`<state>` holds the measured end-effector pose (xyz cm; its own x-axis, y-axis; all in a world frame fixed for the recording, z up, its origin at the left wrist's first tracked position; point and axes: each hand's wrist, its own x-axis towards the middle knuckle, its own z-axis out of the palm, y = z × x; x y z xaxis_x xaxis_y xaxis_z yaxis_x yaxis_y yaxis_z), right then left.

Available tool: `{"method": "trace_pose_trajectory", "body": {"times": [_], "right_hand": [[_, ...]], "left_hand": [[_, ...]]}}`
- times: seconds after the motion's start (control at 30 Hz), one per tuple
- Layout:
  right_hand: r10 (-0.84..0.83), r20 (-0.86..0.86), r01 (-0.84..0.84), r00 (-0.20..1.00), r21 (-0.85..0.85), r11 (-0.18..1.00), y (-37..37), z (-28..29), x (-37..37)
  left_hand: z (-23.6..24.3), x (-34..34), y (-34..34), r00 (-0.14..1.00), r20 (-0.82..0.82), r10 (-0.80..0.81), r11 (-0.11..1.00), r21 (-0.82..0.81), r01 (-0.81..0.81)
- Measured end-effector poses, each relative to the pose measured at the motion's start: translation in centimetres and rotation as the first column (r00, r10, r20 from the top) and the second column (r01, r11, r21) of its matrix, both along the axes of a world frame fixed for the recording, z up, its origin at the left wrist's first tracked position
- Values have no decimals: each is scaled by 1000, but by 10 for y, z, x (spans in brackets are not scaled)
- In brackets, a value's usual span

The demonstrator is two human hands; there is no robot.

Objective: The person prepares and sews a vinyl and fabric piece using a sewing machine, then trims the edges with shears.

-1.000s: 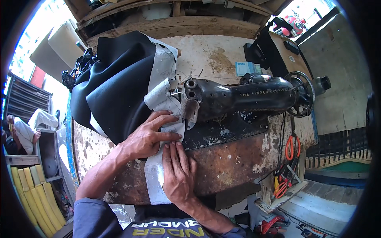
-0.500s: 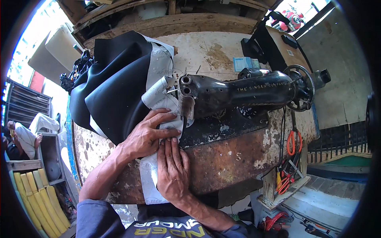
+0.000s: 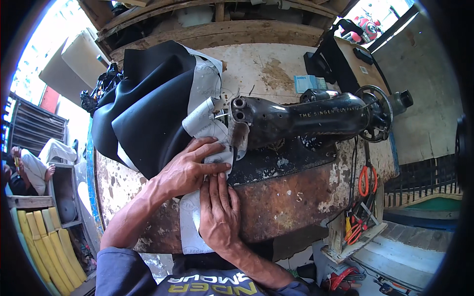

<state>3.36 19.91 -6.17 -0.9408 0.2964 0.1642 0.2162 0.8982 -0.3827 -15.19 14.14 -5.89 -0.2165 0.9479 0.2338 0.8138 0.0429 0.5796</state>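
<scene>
A black sewing machine [image 3: 286,121] stands on the worn table. Black leatherette [image 3: 153,113] with a pale grey backing [image 3: 205,81] is bunched to its left, and part of it runs under the machine's head. My left hand [image 3: 190,167] rests on the backing just in front of the needle area, thumb and forefinger spread apart. Against that thumb lie the fingertips of my right hand [image 3: 220,214], stretched out flat on the material. A pale strip [image 3: 192,222] hangs over the table's front edge beneath my hands. The needle is hidden by the machine's head.
Orange-handled scissors [image 3: 365,182] hang at the table's right side, above a wooden tray [image 3: 353,241] of hand tools. A blue banknote [image 3: 305,84] lies behind the machine. Yellow foam strips [image 3: 49,246] stand at the lower left. Another person [image 3: 37,170] sits at far left.
The whole view has shifted slightly, so things appear a little farther right. Both hands keep about the same place on the material.
</scene>
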Motion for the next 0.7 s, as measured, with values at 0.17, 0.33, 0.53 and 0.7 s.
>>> {"method": "trace_pose_trajectory", "body": {"times": [0.17,0.33,0.53,0.7], "right_hand": [[2,-3,-2,1000,-10,1000,5,0,1],[32,-10,-33,999,-59,998,20,2,6],[106,-16,-107,994,-79,991,43,6,12],[153,-4,-153,988,-95,984,57,7,15]], "left_hand": [[-4,7,0,998,7,56,998,28,-56],[-8,20,2,986,11,164,986,23,-165],[-8,38,7,951,49,304,952,8,-305],[-6,48,13,925,44,377,926,12,-377]]}}
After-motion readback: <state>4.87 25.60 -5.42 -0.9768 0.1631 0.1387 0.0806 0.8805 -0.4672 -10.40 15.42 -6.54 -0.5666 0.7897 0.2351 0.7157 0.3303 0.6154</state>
